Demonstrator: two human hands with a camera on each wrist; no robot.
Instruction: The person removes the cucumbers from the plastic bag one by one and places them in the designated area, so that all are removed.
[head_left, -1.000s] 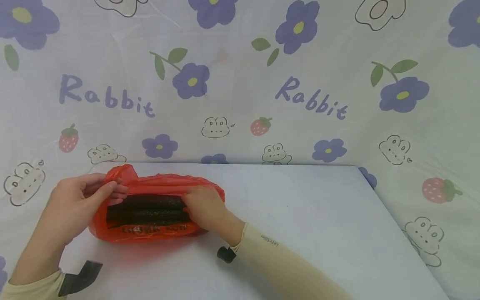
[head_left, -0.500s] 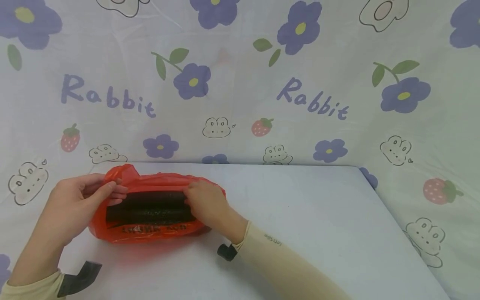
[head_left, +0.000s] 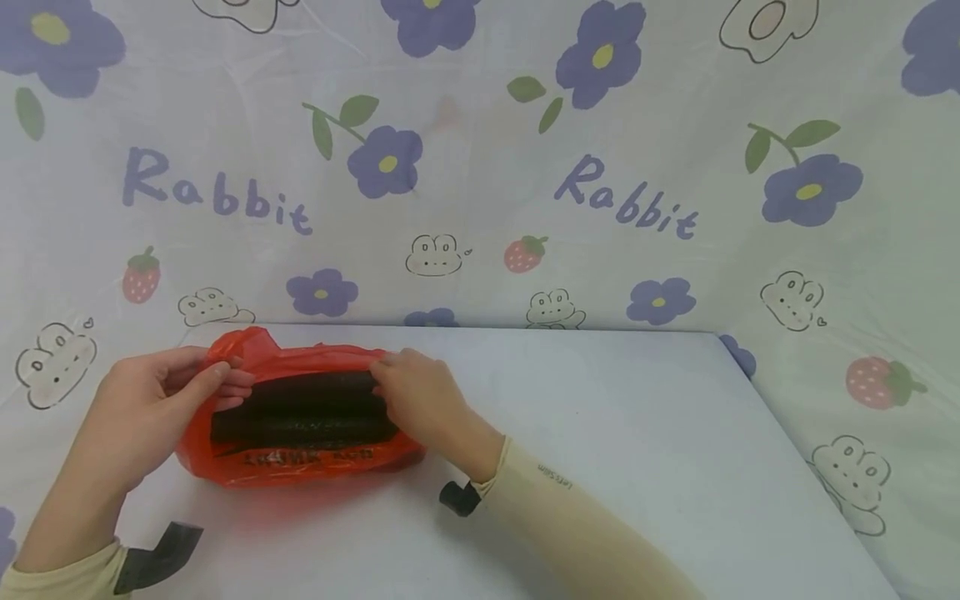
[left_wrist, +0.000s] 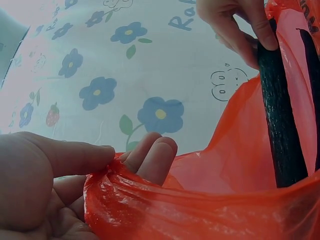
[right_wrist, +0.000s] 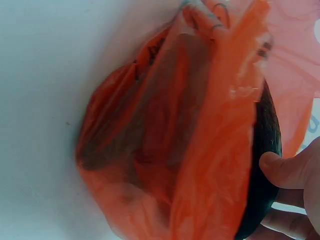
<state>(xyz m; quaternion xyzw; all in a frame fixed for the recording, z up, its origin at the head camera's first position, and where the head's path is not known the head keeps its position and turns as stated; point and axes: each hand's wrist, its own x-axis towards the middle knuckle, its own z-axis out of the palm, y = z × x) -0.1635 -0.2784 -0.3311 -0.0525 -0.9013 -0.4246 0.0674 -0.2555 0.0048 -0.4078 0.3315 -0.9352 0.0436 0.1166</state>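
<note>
A red plastic bag point(head_left: 262, 468) lies on its side at the left of the table, its mouth spread open. My left hand point(head_left: 153, 408) pinches the bag's rim between thumb and fingers, plainly seen in the left wrist view. Inside, a dark green cucumber point(head_left: 315, 393) lies lengthwise, and my right hand point(head_left: 427, 404) grips its right end. In the left wrist view this cucumber point(left_wrist: 280, 115) slants up out of the bag mouth. A second cucumber point(head_left: 300, 429) lies in front of it, partly covered by the bag. Through the film in the right wrist view, further dark shapes show.
The white table point(head_left: 637, 442) stretches to the right of the bag. Behind it hangs a white cloth point(head_left: 480, 183) printed with flowers, rabbits and lettering. Black mounts point(head_left: 161, 557) sit at both wrists, over beige sleeves.
My right hand has shifted slightly right and up, out from the bag's right end, and the cucumber's end has risen with it. My left hand keeps its pinch on the rim.
</note>
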